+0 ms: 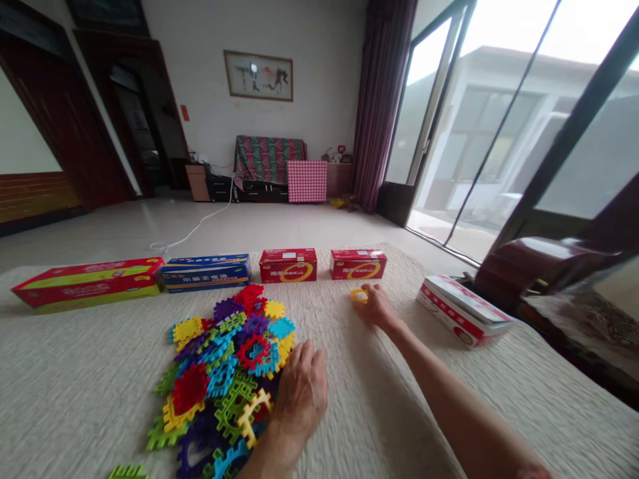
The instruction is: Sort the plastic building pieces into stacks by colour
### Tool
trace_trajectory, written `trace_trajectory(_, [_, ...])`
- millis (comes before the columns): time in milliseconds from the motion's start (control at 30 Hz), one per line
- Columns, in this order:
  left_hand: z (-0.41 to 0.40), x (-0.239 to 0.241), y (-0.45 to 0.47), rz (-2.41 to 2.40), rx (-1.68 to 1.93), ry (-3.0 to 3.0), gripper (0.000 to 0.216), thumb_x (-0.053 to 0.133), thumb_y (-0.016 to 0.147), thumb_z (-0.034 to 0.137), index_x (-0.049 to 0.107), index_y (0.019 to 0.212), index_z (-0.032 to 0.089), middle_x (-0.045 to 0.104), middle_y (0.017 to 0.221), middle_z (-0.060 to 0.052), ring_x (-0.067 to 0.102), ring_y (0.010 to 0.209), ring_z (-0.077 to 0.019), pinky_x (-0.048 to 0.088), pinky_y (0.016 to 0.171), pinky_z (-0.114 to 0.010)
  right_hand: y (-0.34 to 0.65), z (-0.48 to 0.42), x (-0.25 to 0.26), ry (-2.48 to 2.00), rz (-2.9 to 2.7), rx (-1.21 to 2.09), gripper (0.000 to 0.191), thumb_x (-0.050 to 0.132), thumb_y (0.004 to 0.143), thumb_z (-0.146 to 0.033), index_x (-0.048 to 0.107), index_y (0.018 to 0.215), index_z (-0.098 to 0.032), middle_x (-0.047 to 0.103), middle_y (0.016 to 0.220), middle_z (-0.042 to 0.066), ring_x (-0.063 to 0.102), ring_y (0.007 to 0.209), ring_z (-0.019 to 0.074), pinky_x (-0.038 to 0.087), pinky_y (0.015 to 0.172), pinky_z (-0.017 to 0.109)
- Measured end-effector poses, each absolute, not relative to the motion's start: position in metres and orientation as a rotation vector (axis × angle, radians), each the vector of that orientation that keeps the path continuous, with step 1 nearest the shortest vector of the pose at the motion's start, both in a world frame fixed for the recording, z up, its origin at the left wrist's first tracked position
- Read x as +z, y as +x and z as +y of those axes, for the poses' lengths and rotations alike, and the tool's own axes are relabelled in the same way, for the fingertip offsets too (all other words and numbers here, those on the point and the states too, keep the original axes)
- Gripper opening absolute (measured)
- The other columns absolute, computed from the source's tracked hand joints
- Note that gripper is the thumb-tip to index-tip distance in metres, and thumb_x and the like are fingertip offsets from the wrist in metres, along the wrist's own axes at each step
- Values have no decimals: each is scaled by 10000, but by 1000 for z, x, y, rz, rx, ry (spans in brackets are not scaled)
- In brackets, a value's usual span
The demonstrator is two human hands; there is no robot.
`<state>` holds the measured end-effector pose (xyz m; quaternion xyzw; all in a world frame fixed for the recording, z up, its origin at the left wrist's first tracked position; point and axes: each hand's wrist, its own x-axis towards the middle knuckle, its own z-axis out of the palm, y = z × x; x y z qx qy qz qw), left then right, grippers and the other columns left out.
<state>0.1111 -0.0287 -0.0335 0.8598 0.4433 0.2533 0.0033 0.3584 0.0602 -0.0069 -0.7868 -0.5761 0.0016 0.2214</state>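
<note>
While the left hand [299, 389] lay flat on the bench [74, 372], fingers loosely spread and holding nothing, just beside the pile of coloured plastic pieces [224, 359], the right hand [377, 307] was stretched well forward. Its fingertips met a yellow piece [358, 295] lying on the cloth near the right red box [358, 264]; whether they pinched it or only touched it could not be told. A white-and-red box [462, 309] lay further right.
</note>
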Motion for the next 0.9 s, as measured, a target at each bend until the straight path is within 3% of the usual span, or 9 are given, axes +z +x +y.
trace_trajectory(133, [-28,-31,111,1403,774,2629,279,396,854,81,643,953,163,617,1024,-105,538,1082,-250,477,933,-411,363,59,-18,-2166,-1604,-12,402,569,788,-394,651,1044,-96,582,1092,190,586,970,285,450,847,380])
trace_trajectory(367, [-25,-28,111,1418,765,2573,249,397,832,59,616,910,146,599,1026,-107,540,1039,-237,481,927,-387,349,50,-34,-1675,-1611,-322,297,481,843,-304,622,1063,-164,593,1122,137,574,1013,268,464,880,417])
trace_trajectory(500, [-25,-31,112,1492,803,2561,298,385,811,37,636,946,123,606,1045,-136,510,1111,-271,441,992,-431,302,65,-18,-1414,-1887,7,212,526,826,-234,648,993,-186,664,1008,86,631,915,210,490,835,356])
trace_trajectory(600, [-25,-31,111,1530,826,2541,331,415,755,18,644,974,116,608,1061,-142,499,1130,-289,422,1014,-462,261,84,-4,-1388,-2046,302,243,581,794,-191,663,1023,-189,687,1035,86,646,908,198,496,823,334])
trace_trajectory(900, [-23,-31,112,1560,798,2527,405,383,758,0,634,1071,55,603,1143,-180,483,1176,-302,403,1047,-459,209,120,-1,-1347,-2224,435,378,730,666,-259,687,1038,-209,716,991,66,661,830,198,522,752,304])
